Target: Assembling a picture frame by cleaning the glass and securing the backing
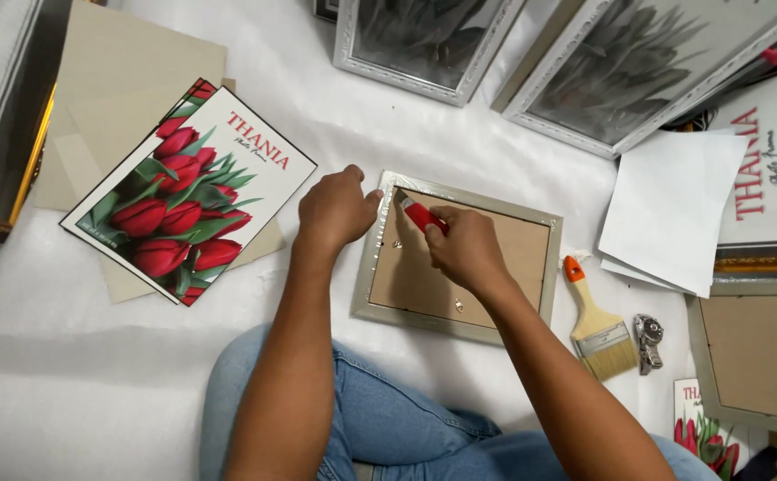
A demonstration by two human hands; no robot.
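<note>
A silver picture frame [551, 258] lies face down on the white cloth, its brown backing board up. My right hand [465, 247] grips a red utility knife [420, 214], whose tip sits at the frame's upper left corner. My left hand [337, 208] rests as a fist on the frame's left edge, pressing it down. My knees in blue jeans [380, 419] are just below the frame.
A stack of red tulip prints [188, 191] lies at left on beige cardboard sheets [121, 80]. A paintbrush [595, 322] with an orange tip and a metal tool [648, 341] lie right of the frame. White paper sheets [669, 209], more frames [424, 44] and prints ring the area.
</note>
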